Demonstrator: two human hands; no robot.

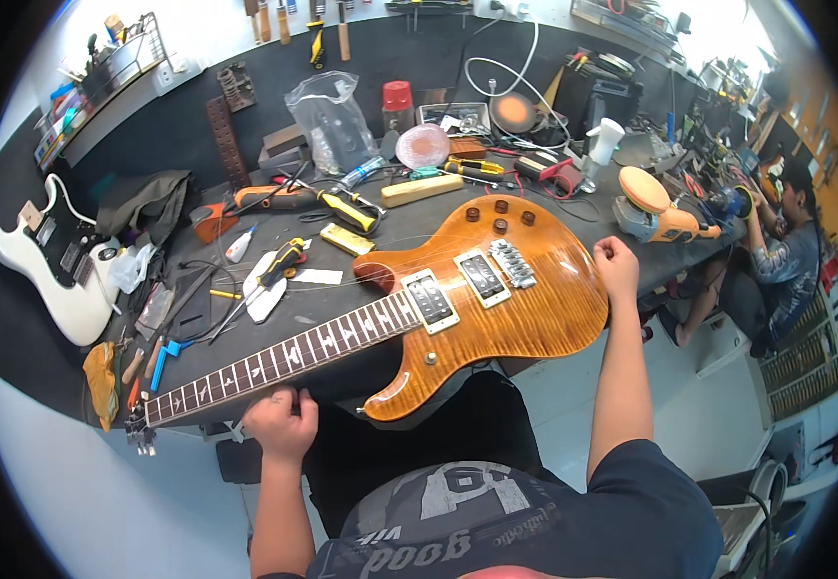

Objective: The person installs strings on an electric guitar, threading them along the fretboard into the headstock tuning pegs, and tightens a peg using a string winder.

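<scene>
An amber electric guitar (496,289) lies flat on the dark counter (197,125), its neck running toward the left grip (281,425), which is clenched at the neck's near edge. The right grip (616,265), closed into a fist, rests at the body's far rim. A white guitar (62,261) lies well beyond the left grip.

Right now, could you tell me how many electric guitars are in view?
2. The amber flame-top guitar lies across the workbench in front of the person, between both hands. The white guitar body lies at the bench's far left. Clutter may hide others.
</scene>
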